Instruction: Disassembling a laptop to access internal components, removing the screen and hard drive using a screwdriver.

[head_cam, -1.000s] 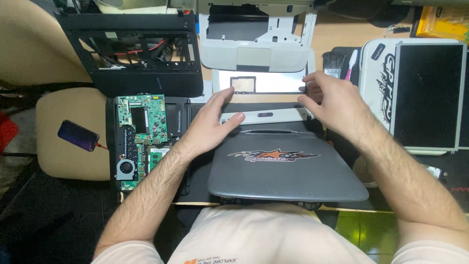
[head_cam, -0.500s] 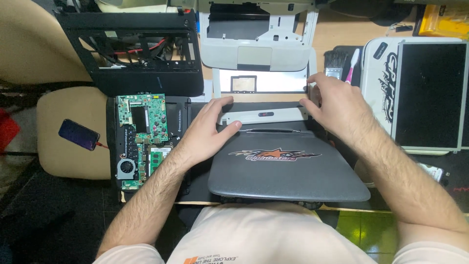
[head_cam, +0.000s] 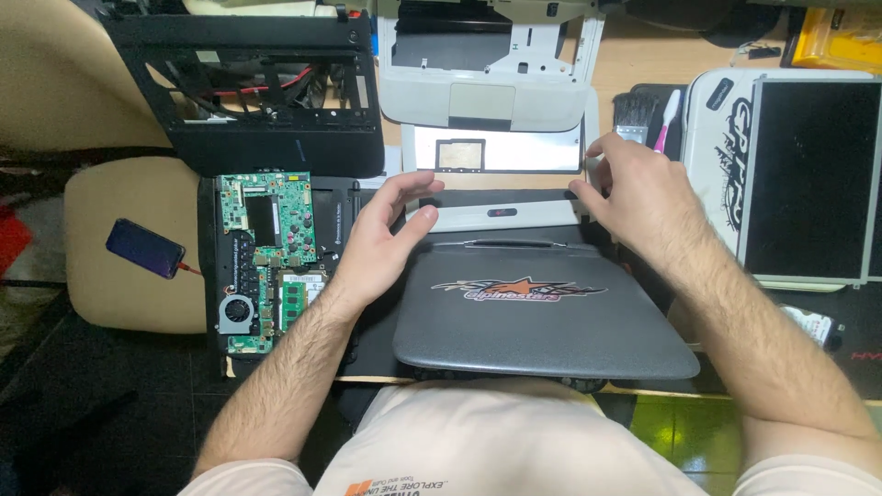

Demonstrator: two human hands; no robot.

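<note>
White bezel (head_cam: 501, 216) lying long axis three-to-nine; left hand (head_cam: 381, 241) at nine, right hand (head_cam: 638, 197) at three, both spread, gripping nothing.

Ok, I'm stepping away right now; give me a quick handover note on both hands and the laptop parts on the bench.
Left hand: open, fingers spread, at the left end of the white bezel strip; contact unclear.
Right hand: open, fingertips at the strip's right end, holding nothing.
The strip lies flat just beyond the grey laptop lid, which sits closed nearest the person.
Already apart: green motherboard exposed in its black base at left, black chassis frame behind it, white palmrest at the back, screen panel at right.
Nothing is reassembled yet.
</note>
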